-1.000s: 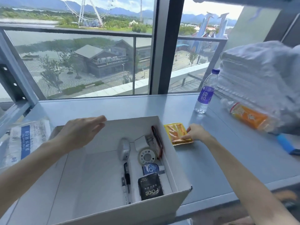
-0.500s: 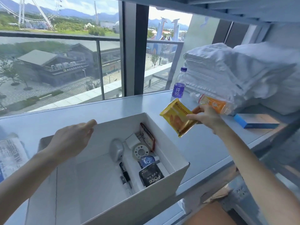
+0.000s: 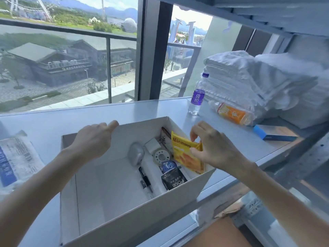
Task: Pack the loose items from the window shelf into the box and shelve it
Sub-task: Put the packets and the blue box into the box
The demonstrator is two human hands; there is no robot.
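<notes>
A white open box (image 3: 114, 207) stands on the grey window shelf (image 3: 53, 120). My left hand (image 3: 92, 139) grips the box's far rim. My right hand (image 3: 211, 147) pinches a yellow snack packet (image 3: 185, 154) and holds it upright inside the box, against the right wall. In the box lie a grey mouse (image 3: 136, 155), a tape roll (image 3: 161, 157), a white block (image 3: 152, 145), a black pen (image 3: 146, 180), a black sachet (image 3: 173, 180), a blue-topped item (image 3: 168, 166) and a dark packet (image 3: 165, 135).
On the shelf to the right stand a purple-labelled water bottle (image 3: 197, 94), a lying orange-labelled bottle (image 3: 231, 113), a stack of white towels (image 3: 258, 82) and a blue box (image 3: 272, 133). A wrapped newspaper (image 3: 16, 157) lies at the left. Another shelf hangs overhead.
My right hand lifted the yellow packet off the shelf and carried it left and down into the box. My left hand settled on the box's far rim.
</notes>
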